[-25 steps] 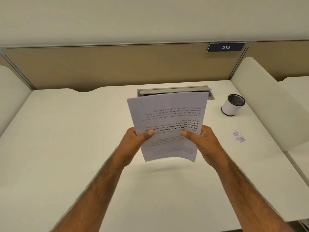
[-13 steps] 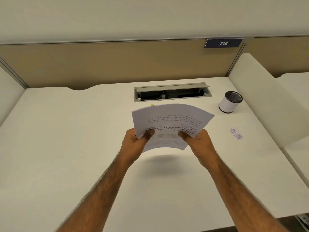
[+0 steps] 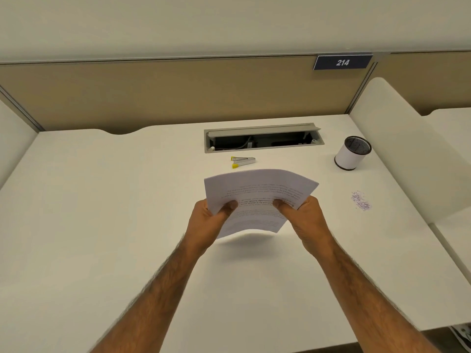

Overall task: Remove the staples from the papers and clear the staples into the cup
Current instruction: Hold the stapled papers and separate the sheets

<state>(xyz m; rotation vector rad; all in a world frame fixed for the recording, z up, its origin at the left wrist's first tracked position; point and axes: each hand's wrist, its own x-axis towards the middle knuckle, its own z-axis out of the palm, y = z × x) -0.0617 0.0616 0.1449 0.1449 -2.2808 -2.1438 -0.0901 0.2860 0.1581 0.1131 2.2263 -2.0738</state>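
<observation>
Both bare forearms reach in from the near edge, angling toward each other. The left grip [image 3: 206, 220] and right grip [image 3: 303, 217] hang side by side, each pinching the papers [image 3: 260, 189], thumbs on top, fingers hidden beneath

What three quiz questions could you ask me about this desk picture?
1. True or false: the pile of staples is inside the cup.
2. Pick one. The left hand and the right hand both grip: A the cup, B the papers, C nothing.
3. Fill in: the yellow-tipped tool lying beyond the papers is the ____.
Key: 1 false, the pile lies on the desk, apart from the cup; 2 B; 3 staple remover.
</observation>
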